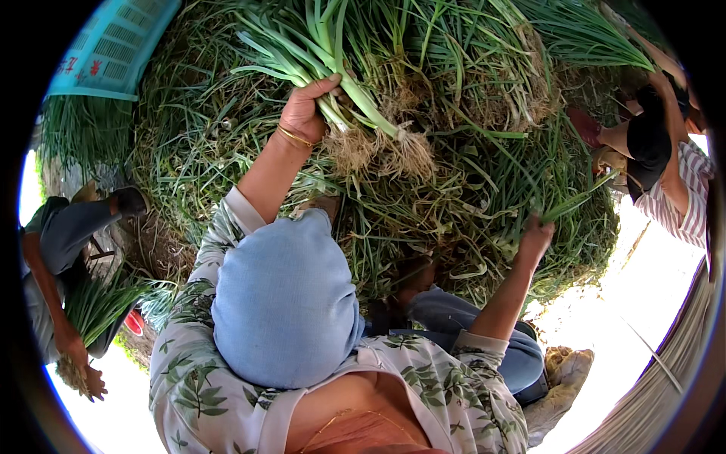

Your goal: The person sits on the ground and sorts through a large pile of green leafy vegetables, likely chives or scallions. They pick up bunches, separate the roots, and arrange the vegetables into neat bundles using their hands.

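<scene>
My left hand (306,108) is closed around the pale stems of a small bunch of green onions (363,102). Their leaves point away from me and their brown, hairy roots hang towards the middle of the view. Over to the right, my right hand (534,237) grips a few loose green leaves (573,204); it is slightly blurred. Beneath both hands spreads a thick heap of stripped leaves and dry stalks (420,210). Beyond my left hand lie more rooted green onions (397,74), side by side on the heap.
A turquoise plastic crate (113,51) bearing writing is at the upper left, near hanging green leaves (85,130). A co-worker (62,261) at left holds a green bunch; another (675,170) at right holds long leaves. Light-blue cloth (283,301) covers my raised knee.
</scene>
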The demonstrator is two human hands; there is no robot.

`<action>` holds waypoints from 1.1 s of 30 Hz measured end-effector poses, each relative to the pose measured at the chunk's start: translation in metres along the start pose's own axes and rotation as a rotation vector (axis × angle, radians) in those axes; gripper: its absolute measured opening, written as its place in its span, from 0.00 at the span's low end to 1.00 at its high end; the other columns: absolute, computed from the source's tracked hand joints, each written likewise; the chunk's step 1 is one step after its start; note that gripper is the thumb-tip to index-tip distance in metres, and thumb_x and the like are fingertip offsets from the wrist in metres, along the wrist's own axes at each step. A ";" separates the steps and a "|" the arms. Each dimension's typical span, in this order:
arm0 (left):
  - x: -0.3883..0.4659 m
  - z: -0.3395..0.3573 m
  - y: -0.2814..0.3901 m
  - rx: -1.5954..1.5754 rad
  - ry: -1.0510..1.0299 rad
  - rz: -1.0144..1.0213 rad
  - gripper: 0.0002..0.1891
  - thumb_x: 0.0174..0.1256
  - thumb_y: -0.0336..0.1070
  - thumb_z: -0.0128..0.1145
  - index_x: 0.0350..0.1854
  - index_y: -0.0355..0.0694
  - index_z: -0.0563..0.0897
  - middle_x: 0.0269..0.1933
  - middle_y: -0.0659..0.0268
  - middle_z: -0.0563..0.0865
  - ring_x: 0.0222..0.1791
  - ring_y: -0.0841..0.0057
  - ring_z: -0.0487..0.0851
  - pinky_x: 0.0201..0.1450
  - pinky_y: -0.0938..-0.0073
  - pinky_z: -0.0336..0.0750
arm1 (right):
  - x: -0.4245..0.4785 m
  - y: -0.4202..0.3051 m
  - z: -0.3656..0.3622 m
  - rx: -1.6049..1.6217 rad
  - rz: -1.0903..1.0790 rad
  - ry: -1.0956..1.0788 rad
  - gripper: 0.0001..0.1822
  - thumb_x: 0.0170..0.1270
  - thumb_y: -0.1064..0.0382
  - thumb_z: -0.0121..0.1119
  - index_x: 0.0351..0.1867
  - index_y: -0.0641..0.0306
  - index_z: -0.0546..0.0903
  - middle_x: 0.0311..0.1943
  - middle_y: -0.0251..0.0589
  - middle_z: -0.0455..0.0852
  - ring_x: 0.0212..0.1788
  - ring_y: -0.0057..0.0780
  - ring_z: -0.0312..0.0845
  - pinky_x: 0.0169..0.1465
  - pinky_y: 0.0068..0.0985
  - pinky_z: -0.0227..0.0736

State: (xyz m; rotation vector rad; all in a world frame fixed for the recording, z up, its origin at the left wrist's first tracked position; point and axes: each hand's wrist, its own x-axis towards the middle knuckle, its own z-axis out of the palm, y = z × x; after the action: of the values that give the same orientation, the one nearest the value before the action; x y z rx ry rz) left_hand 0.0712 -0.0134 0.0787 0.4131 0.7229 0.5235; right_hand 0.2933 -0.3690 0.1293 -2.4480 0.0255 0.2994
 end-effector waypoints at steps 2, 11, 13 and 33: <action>0.000 0.007 -0.005 0.016 -0.008 -0.020 0.15 0.54 0.29 0.59 0.46 0.37 0.77 0.35 0.66 0.83 0.28 0.79 0.77 0.34 0.75 0.75 | -0.020 -0.029 0.016 -0.344 -0.181 -0.036 0.35 0.58 0.57 0.59 0.63 0.70 0.57 0.56 0.60 0.64 0.58 0.46 0.66 0.49 0.32 0.76; -0.008 0.000 0.023 -0.304 -0.269 -0.152 0.24 0.50 0.30 0.59 0.52 0.35 0.70 0.39 0.58 0.81 0.37 0.67 0.81 0.45 0.66 0.77 | -0.128 -0.129 0.165 0.578 -0.196 -1.220 0.34 0.51 0.62 0.66 0.60 0.66 0.66 0.47 0.43 0.78 0.45 0.27 0.74 0.48 0.24 0.71; -0.012 -0.003 0.065 -0.268 -0.217 0.010 0.22 0.48 0.30 0.59 0.47 0.33 0.71 0.30 0.62 0.79 0.28 0.73 0.78 0.36 0.73 0.79 | -0.125 -0.119 0.171 0.540 -0.139 -1.182 0.21 0.56 0.62 0.62 0.51 0.65 0.73 0.37 0.37 0.81 0.32 0.19 0.70 0.37 0.19 0.67; -0.031 -0.036 0.004 -0.034 0.081 -0.147 0.20 0.56 0.24 0.54 0.53 0.32 0.67 0.43 0.55 0.80 0.37 0.72 0.80 0.41 0.72 0.78 | -0.041 -0.137 0.185 0.205 -0.067 -1.007 0.13 0.56 0.60 0.62 0.36 0.69 0.82 0.23 0.37 0.81 0.22 0.22 0.70 0.24 0.23 0.64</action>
State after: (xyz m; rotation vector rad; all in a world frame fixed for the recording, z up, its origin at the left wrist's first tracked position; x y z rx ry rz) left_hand 0.0242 -0.0216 0.0724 0.3064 0.8142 0.4153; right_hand 0.2274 -0.1492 0.0841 -1.8516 -0.4316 1.3710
